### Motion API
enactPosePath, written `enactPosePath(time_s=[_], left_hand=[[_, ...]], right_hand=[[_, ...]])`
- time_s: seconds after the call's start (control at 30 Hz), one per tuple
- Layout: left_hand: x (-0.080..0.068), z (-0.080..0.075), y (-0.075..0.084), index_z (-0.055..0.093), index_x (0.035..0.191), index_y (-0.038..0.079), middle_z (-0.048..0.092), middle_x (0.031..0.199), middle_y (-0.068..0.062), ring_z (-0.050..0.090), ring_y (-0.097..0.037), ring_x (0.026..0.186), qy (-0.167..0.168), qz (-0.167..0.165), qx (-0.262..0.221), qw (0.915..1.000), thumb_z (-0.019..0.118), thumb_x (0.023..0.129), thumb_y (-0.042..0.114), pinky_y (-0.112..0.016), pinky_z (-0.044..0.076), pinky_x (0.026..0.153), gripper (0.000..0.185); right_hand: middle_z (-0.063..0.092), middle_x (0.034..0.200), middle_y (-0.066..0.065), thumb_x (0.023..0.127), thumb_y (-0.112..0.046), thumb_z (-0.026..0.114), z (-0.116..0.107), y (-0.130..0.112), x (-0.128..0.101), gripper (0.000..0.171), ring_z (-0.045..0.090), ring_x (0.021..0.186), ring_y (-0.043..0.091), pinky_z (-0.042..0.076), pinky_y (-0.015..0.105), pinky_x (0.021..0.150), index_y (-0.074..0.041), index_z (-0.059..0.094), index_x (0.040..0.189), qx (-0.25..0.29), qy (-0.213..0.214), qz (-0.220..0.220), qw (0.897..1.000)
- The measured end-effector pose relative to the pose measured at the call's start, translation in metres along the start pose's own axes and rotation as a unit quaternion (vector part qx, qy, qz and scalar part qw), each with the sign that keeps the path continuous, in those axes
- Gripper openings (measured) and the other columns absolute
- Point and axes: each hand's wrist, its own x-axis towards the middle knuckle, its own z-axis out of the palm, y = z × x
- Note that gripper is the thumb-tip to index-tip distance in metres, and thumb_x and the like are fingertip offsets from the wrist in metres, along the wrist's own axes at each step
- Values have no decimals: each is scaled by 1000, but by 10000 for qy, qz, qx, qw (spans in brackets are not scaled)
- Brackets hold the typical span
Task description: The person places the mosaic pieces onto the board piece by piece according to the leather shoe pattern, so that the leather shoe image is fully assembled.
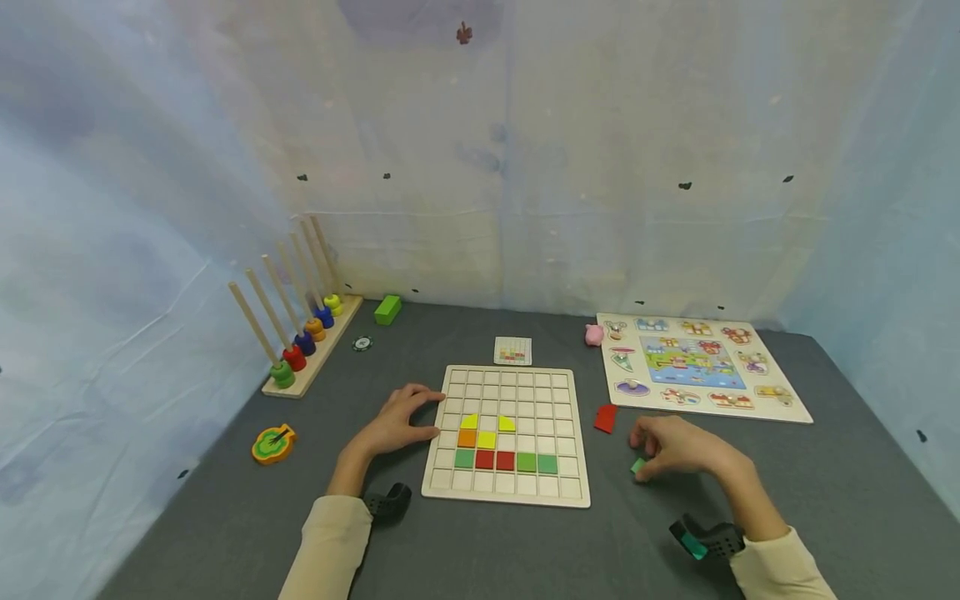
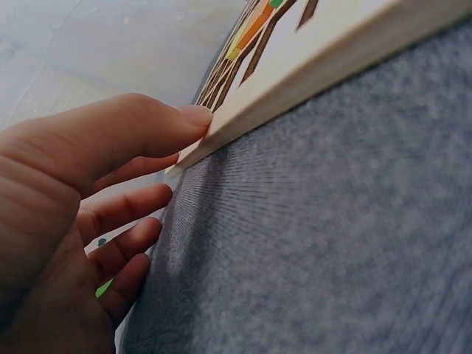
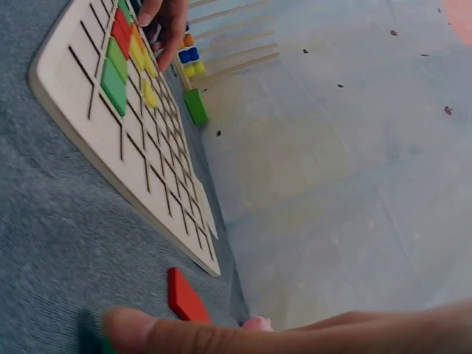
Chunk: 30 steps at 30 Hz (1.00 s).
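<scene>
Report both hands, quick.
Left hand: open, fingers resting against the grid board edge.
Right hand: pinching a green tile on the table.

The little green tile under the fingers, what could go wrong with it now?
The right hand only pinches the green tile at its fingertips, so it might slip from that grip onto the grey mat. The left hand merely rests against the grid board edge; a bump could shift the board and jostle the coloured tiles already placed.
</scene>
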Motion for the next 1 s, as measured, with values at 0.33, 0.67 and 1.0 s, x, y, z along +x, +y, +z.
enactPosePath(time_s=[0.33, 0.67, 1.0], left_hand=[[1, 1, -1, 53, 133, 17, 43, 130, -7, 36, -28, 115, -10, -12, -4, 10000, 71, 82, 30, -55, 31, 94, 55], [1, 2, -5, 53, 133, 20, 42, 131, -6, 34, -28, 118, 50, -157, 102, 9998, 71, 81, 30, -55, 30, 95, 56], [1, 2, -1, 53, 132, 19, 43, 130, -7, 35, -28, 117, 30, -130, 112, 9998, 71, 82, 30, -55, 30, 95, 55]], right_hand=[[53, 70, -3, 70, -11, 77, 5, -5, 4, 25, 46, 60, 8, 39, 25, 54, -9, 59, 87, -247, 77, 33, 9997], [59, 87, -3, 78, -10, 71, 18, -27, 22, 17, 56, 77, 10, 47, 26, 69, -11, 63, 94, -96, 264, -1208, 9923], [62, 91, -3, 83, -18, 70, 55, -62, 58, 22, 57, 79, 11, 48, 27, 70, -8, 66, 103, -357, 1037, -2205, 9692]])
